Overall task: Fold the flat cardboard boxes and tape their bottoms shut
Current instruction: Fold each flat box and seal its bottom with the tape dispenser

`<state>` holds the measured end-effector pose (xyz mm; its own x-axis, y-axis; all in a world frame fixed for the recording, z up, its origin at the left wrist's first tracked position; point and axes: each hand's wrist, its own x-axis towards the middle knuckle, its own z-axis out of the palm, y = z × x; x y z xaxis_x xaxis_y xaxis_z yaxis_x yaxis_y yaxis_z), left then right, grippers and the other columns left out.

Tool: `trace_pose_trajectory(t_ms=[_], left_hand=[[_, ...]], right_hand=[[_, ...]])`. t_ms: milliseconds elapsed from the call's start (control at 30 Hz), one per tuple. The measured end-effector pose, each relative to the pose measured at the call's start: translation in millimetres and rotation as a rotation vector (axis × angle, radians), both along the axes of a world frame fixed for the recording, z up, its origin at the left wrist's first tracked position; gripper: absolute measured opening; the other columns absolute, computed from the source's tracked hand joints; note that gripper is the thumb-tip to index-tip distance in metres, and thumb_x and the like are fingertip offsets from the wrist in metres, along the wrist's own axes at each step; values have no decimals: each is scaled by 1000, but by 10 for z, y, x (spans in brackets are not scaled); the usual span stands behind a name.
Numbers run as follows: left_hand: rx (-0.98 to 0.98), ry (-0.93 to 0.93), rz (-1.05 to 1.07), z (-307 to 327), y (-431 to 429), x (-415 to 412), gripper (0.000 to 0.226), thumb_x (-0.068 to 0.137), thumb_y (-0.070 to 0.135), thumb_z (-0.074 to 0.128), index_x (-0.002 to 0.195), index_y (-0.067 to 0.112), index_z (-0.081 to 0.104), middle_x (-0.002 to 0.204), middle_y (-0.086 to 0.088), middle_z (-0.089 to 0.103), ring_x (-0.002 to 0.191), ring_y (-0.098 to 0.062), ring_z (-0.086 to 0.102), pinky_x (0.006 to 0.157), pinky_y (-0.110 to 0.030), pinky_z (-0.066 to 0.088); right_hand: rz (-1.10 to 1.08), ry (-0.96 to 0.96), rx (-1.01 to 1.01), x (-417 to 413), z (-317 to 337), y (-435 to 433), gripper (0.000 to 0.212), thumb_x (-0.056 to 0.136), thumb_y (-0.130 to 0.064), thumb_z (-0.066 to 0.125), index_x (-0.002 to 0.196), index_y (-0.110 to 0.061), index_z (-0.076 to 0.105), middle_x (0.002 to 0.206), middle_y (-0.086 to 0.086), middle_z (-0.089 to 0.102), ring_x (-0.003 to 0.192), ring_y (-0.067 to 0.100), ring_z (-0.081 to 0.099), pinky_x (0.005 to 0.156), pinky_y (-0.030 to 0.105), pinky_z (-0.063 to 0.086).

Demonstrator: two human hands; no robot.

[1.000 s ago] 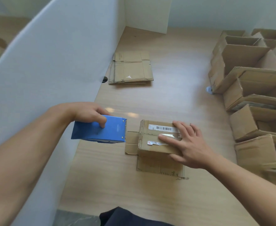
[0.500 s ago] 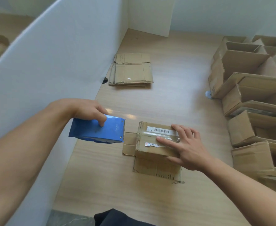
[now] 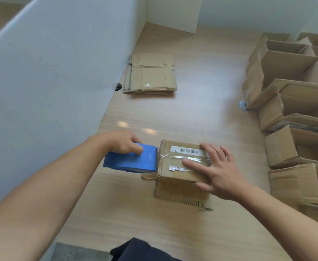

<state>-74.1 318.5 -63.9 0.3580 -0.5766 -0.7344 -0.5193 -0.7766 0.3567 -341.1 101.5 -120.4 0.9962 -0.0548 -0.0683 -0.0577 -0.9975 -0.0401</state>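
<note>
A white partition (image 3: 51,81) lines the left side of the worktop (image 3: 201,113). Just right of it, the left hand (image 3: 122,141) grips a blue tape dispenser (image 3: 133,161), fingers curled round its top, its toothed front edge touching the left end of the cardboard box (image 3: 180,176). Far behind lies a stack of flat boxes (image 3: 150,74). The cardboard box sits near the middle of the worktop, with clear tape (image 3: 184,157) along its upper seam. The right hand (image 3: 218,170) presses flat on it, fingers straight and spread apart. Folded open boxes (image 3: 289,102) crowd the right edge.
</note>
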Motion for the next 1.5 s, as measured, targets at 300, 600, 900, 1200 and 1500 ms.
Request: trace_pose_trajectory(t_ms=[300,600,900,1200,1500], left_hand=[[24,-348,-166,-28,-241,-215,40,86,66,52,101,35,72,89,9,67,86,-15,61,79,-36,52],[39,-565,85,-310,-2,-711,34,97,55,40,110,30,59,101,0,67,91,-26,61,67,-31,42],[-37,-508,333,-855,512,-841,71,103,37,38,155,37,-10,123,-11,52,107,-29,54,83,-40,44],[-536,-100,688,-428,-127,-1360,56,94,57,48,141,26,51,140,5,56,131,-16,48,111,-36,37],[-558,-237,736,-556,-286,-1546,37,100,42,47,134,31,56,115,7,68,112,-19,56,84,-30,38]], right_hand=[[-62,-60,192,-29,-49,18,53,94,-76,18,146,-64,17,158,8,23,147,28,17,118,52,6],[-221,-219,549,-30,-132,9,56,97,-54,38,146,-64,13,157,-12,24,145,20,28,121,30,-2],[-960,-563,897,-190,-34,231,71,90,-38,70,151,-29,36,145,0,39,134,15,42,113,28,33],[-1013,-405,898,-235,-86,351,42,97,-30,61,137,-19,60,131,-3,65,123,14,58,107,35,42],[-1098,-626,1051,-288,-56,525,22,90,-21,71,111,-25,64,111,-6,61,102,2,58,82,8,42]])
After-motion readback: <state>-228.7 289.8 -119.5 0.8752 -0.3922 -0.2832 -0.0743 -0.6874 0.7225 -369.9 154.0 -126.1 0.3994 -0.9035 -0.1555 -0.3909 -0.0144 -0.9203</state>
